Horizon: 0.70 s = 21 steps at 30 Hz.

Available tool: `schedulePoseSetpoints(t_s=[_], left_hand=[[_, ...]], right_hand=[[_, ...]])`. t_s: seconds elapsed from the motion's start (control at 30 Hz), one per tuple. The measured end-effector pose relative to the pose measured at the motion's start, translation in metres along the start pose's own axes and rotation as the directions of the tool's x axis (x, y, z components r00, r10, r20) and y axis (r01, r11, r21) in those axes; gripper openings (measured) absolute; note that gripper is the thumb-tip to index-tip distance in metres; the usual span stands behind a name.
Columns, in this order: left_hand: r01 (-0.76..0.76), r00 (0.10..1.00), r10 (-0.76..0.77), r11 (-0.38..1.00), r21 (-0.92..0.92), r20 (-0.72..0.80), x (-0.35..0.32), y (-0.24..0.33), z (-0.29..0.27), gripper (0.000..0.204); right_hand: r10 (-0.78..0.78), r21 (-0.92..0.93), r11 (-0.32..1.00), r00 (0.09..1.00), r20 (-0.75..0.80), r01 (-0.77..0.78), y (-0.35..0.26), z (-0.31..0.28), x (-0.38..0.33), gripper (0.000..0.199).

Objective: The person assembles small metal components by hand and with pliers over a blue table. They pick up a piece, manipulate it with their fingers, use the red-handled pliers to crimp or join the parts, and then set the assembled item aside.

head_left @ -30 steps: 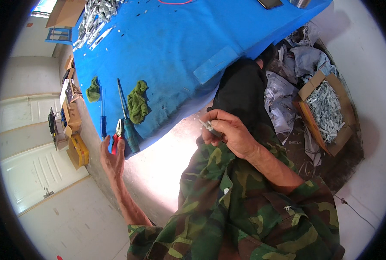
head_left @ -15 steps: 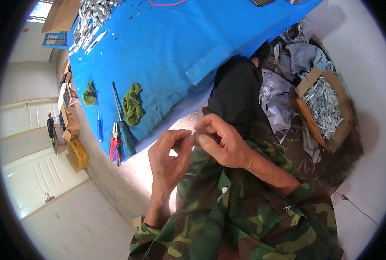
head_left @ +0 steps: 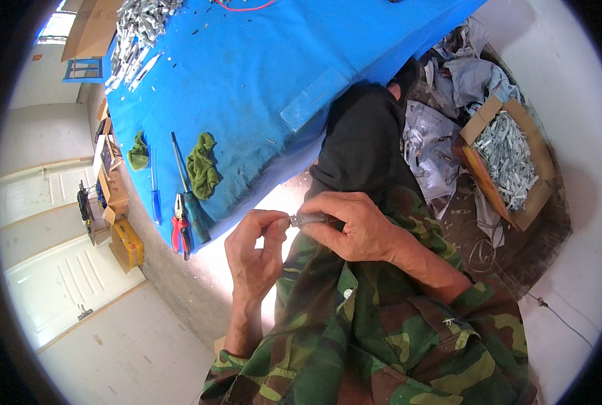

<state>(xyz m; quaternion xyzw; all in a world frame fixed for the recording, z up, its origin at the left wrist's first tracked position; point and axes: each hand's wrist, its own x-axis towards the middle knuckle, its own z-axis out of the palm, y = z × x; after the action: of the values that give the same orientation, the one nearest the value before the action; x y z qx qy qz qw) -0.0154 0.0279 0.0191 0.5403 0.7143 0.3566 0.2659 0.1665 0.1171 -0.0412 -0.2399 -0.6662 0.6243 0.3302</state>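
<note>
Both of my hands meet over my lap, in front of a table covered in blue cloth [head_left: 260,74]. My right hand [head_left: 351,226] grips a small grey metal part [head_left: 305,219], and my left hand [head_left: 255,253] pinches the part's left end with thumb and fingers. My sleeves are camouflage fabric. Red-handled pliers [head_left: 179,229] and a dark-handled screwdriver [head_left: 189,192] lie at the table's near edge, left of my left hand.
Two green rags [head_left: 203,165] and a blue-handled screwdriver [head_left: 154,185] lie on the blue cloth. A heap of silver metal parts [head_left: 139,27] sits at the far end. A cardboard box [head_left: 510,162] of similar parts stands on the floor at the right, beside crumpled grey bags [head_left: 442,115].
My left hand left the pliers at the table's edge and came to the right hand. Both hands now hold the small metal part together.
</note>
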Motion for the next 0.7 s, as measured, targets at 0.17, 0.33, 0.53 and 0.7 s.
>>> schedulePoseSetpoints(t_s=[0.17, 0.33, 0.53, 0.7], left_hand=[[0.057, 0.998, -0.058, 0.998, 0.015, 0.039, -0.001, 0.000, -0.002, 0.006], [0.101, 0.994, -0.101, 0.995, -0.006, 0.047, -0.002, -0.003, -0.001, 0.013], [0.158, 0.986, -0.155, 0.986, -0.050, 0.065, -0.005, -0.005, -0.001, 0.021], [0.212, 0.976, -0.206, 0.973, -0.089, 0.077, -0.006, -0.003, -0.003, 0.022]], right_hand=[[-0.213, -0.173, 0.964, 0.975, -0.057, 0.201, 0.008, 0.002, 0.001, 0.027], [-0.282, -0.273, 0.928, 0.957, -0.063, 0.255, 0.007, 0.002, 0.001, 0.028], [-0.350, -0.336, 0.892, 0.932, -0.093, 0.301, 0.011, 0.008, -0.002, 0.025], [-0.399, -0.368, 0.867, 0.911, -0.109, 0.336, 0.011, 0.011, -0.001, 0.024]])
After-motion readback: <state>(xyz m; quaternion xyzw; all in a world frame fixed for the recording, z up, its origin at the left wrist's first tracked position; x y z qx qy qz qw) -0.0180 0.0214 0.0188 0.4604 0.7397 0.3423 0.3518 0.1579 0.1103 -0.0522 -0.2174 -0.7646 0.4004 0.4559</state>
